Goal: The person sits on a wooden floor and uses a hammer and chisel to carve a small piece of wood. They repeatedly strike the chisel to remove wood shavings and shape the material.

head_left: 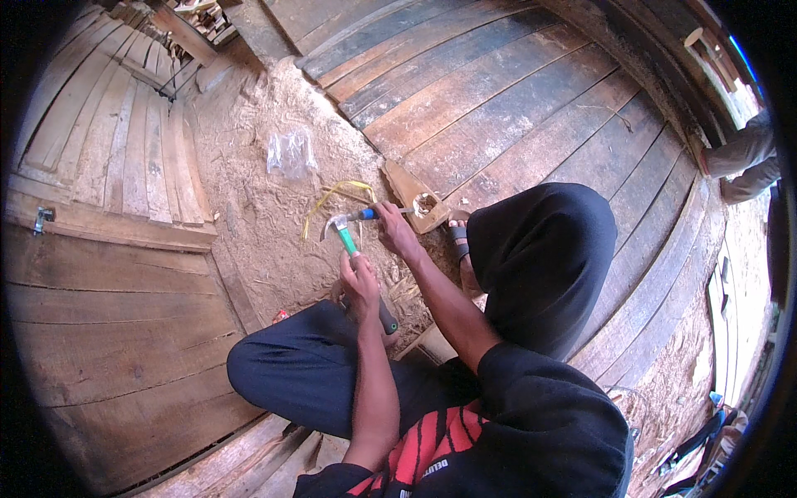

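The black shirt (548, 423) with red stripes bears white lettering (433, 467) across its front, bent by the lens near the lower edge. The hammer (346, 238), green with a dark grip, is in the left hand (360, 284), whose fingers wrap the handle partway along; its metal head stands just beside the end of the blue chisel handle (366, 214), though whether they touch cannot be told. The right hand (393, 230) grasps the chisel, its blade pointing right into the chip-filled hollow of a tapered wood piece (402, 182) beside the sandal (458, 233). The left forearm rises nearly straight between the knees; the right slants up and leftward past the raised right knee. A yellow strap (355, 183) lies just beyond the hammer head.
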Available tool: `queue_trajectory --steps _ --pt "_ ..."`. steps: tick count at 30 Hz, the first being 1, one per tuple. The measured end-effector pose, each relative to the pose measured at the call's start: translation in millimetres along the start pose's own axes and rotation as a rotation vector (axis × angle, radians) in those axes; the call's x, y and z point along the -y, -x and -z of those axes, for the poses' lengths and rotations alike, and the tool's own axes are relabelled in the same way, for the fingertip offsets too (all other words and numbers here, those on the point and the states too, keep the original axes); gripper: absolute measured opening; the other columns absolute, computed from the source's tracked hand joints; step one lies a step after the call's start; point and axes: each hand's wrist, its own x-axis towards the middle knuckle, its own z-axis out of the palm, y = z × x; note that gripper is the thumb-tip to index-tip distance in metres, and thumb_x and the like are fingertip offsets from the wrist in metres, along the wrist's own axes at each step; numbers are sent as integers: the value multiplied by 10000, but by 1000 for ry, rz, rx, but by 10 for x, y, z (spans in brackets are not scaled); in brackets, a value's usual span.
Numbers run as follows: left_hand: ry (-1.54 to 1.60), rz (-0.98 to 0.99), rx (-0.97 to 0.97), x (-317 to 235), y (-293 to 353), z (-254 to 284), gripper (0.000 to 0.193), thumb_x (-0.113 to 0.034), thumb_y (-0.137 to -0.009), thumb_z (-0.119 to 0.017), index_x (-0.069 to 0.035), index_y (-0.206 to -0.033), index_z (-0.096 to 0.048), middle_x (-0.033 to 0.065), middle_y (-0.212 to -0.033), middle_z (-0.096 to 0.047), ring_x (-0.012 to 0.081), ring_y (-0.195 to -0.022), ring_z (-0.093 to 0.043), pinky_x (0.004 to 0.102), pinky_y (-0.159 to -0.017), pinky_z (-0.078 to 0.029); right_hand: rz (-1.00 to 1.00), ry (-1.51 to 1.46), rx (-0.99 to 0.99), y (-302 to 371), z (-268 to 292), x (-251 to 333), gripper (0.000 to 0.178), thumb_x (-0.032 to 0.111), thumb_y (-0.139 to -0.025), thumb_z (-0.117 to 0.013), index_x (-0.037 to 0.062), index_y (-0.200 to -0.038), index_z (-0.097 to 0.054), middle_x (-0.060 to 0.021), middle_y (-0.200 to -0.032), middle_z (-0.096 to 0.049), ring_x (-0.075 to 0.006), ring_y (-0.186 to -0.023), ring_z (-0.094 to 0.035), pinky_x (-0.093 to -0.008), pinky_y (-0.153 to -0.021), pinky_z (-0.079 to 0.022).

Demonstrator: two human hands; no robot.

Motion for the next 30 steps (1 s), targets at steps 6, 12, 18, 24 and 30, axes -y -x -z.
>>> queue_trajectory --steps 6,12,18,24,30 --pt "-54 -44 -19 -3 9 18 188 -235 -1035 -436 -101 -905 -420 -11 -645 -416 68 -439 -395 243 -357 -335 -25 -2 34 -18 20 44 449 -65 -789 -547 38 -1225 -512 -198 -1114 -533 -404 -1081 -520 -457 -940 -446" --pt "-94 -21 -21 8 14 10 198 -259 -1039 -438 -99 -923 -433 -16 -667 -422 64 -460 -412 239 -367 -339 -7 -53 21 -8 53 53 442 -56 -800 -545 38 -1232 -514 -197 -1116 -534 -400 -1076 -523 -456 -938 -447" --pt "-82 31 -14 -104 61 -1 188 -258 -1034 -442 -98 -935 -438 -16 -690 -428 65 -467 -414 242 -369 -339 -14 -76 60 -21 52 47 439 -62 -800 -531 38 -1228 -526 -197 -1134 -538 -399 -1087 -524 -448 -949 -441" --pt "101 47 -89 -79 52 -15 119 -218 -994 -426 -107 -950 -427 6 -702 -430 86 -469 -402 246 -372 -340 6 -76 34 -15 24 -12 449 -76 -790 -524 44 -1223 -532 -194 -1113 -539 -397 -1067 -526 -443 -939 -441" --pt "145 7 -174 -117 82 -10 121 -225 -985 -422 -111 -946 -416 11 -705 -430 92 -475 -398 250 -375 -336 48 -70 10 -7 19 -10 488 -70 -735 -589 33 -1209 -539 -193 -1042 -552 -389 -1006 -543 -430 -881 -462"
